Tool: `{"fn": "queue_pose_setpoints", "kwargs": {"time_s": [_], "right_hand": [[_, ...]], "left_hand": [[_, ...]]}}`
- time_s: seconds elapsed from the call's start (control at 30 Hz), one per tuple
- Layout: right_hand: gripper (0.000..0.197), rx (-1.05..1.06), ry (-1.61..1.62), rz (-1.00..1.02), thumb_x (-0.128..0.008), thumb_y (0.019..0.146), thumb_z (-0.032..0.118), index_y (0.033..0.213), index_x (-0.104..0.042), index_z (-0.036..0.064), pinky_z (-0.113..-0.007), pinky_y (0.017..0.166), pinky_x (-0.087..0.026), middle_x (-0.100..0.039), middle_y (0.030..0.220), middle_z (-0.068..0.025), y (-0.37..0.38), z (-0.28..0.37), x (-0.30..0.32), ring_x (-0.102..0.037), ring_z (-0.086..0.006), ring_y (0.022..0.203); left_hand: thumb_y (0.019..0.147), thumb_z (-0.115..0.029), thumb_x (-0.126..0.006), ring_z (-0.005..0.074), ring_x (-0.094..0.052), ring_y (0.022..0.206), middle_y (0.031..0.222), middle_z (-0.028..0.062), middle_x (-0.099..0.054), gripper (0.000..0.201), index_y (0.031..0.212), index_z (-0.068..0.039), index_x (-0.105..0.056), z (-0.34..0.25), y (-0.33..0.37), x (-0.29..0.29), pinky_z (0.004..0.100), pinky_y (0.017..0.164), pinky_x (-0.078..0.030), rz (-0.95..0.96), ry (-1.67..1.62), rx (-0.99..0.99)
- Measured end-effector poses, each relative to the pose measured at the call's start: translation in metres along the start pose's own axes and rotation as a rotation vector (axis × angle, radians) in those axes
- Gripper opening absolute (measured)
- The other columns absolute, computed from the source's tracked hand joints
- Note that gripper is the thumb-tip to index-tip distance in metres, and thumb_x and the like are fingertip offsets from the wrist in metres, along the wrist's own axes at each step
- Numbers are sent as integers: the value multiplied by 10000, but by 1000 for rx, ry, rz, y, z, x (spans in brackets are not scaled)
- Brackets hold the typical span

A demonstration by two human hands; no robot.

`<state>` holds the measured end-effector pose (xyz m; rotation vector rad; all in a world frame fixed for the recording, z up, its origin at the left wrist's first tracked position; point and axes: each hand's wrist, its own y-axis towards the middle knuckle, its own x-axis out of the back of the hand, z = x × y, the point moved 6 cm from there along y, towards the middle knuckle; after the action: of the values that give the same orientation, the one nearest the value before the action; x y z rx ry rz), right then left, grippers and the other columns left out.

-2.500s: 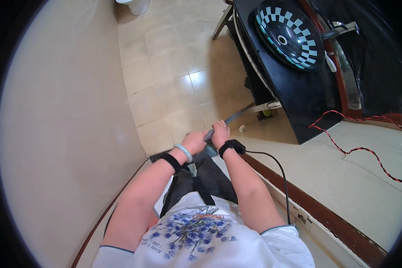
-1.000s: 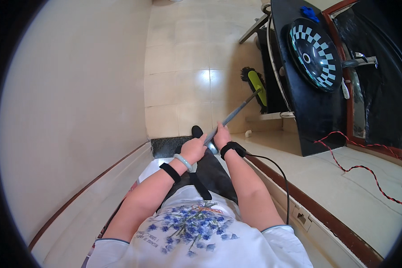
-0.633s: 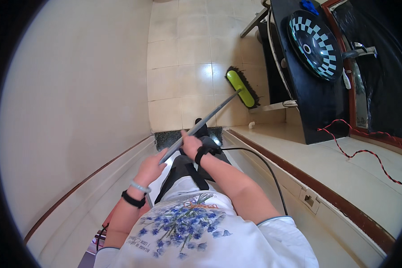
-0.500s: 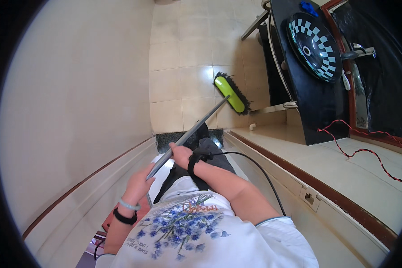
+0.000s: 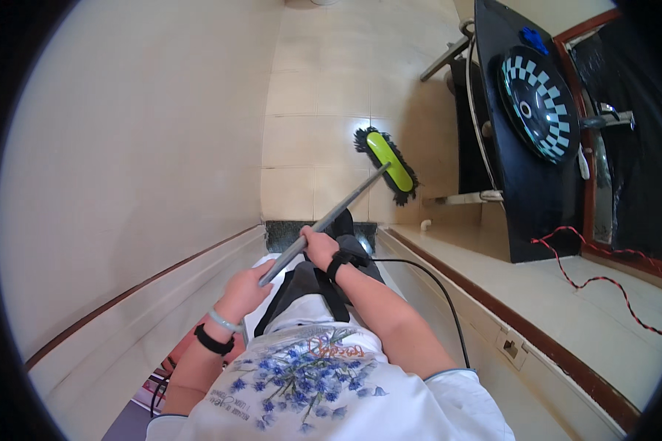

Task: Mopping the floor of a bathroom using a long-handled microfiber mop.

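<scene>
While the left hand (image 5: 245, 292) and right hand (image 5: 321, 248) both have a closed grip on the broom (image 5: 346, 203), its green head (image 5: 390, 160) sits on the tiled floor (image 5: 294, 140), near the pale leg (image 5: 463, 198) of the table (image 5: 528, 213), so swinging too far right could totally snag those bristles (image 5: 403, 197).

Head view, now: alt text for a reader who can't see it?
Seen from above, a person's left hand and right hand grip a grey pole ending in a green broom head with dark bristles over a tiled floor. At right, a black counter bears a round checkered sink; a twisted red-and-black wire trails nearby.
</scene>
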<state>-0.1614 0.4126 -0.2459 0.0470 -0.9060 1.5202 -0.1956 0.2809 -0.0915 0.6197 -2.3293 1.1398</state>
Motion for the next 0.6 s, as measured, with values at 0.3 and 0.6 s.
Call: {"fn": "queue_pose_setpoints", "kwargs": {"time_s": [0.3,0.6], "right_hand": [[145,-156,2,-66,-459,749,90,891,-430,102,-419,618,-414,-555,737,-199,-9,-47,22,-543,-346,740],[281,-114,1,-36,-573,705,150,946,-432,122,-399,641,-428,-568,770,-172,-11,-18,-28,-545,-333,770]], "left_hand": [[681,-126,-564,344,-532,678,751,209,-548,523,1171,-89,-384,-17,28,-48,398,609,-417,95,110,-154],[674,-126,-553,268,-539,589,607,112,-518,457,1114,-126,-427,15,-57,10,372,512,-420,-82,339,-179]]}}
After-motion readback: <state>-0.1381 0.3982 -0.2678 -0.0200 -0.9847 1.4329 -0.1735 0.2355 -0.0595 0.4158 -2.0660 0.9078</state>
